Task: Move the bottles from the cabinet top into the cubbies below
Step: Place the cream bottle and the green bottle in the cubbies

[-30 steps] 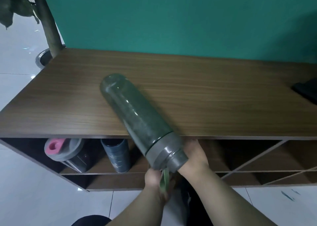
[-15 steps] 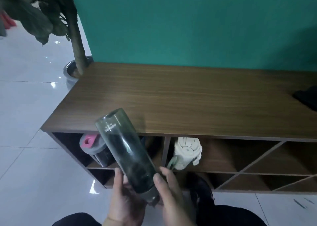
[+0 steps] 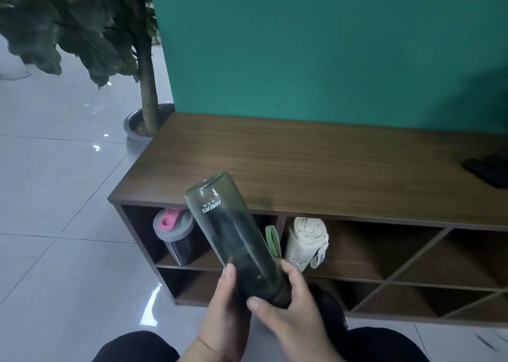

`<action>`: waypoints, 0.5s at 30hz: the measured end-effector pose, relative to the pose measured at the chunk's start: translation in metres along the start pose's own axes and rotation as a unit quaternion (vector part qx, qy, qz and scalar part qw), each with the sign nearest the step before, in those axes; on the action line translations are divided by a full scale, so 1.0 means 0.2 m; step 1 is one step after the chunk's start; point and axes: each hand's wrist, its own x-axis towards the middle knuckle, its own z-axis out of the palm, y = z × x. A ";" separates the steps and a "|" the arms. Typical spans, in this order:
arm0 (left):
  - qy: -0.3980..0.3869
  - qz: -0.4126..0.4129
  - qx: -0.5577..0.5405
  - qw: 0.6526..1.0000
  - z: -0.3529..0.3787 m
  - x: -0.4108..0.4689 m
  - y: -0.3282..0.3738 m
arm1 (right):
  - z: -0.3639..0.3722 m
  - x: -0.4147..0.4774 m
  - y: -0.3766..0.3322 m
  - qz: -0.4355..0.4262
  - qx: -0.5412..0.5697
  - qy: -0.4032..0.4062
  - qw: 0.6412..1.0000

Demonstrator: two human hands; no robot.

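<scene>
A tall dark green see-through bottle with white lettering is held bottom-end up in front of the wooden cabinet. My left hand grips its lower left side and my right hand wraps its cap end; a green strap loop sticks out behind it. The upper left cubby holds a dark bottle with a grey lid and pink spout. A cream bottle leans in the cubby to its right.
A dark flat object lies on the cabinet top at the far right. A potted plant stands on the tiled floor by the cabinet's left end. Diagonal dividers form cubbies at the right. My dark-trousered knees are at the bottom.
The bottle came off the cabinet top and now hangs lower, in front of the cubbies. Both hands shifted onto its cap end. The view pulled back, showing more of the cubbies.
</scene>
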 end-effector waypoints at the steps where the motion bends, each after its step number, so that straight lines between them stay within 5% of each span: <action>1: -0.016 0.004 0.015 1.000 0.02 -0.01 -0.01 | -0.04 -0.02 -0.01 -0.005 -0.016 0.010 1.000; 8: -0.037 -0.042 0.016 0.998 0.05 0.06 -0.12 | -0.49 -0.17 -0.17 -0.062 -0.137 0.073 0.986; 15: 0.006 -0.143 0.027 0.989 0.12 0.14 -0.35 | -0.90 -0.24 -0.29 -0.014 -0.306 0.053 0.950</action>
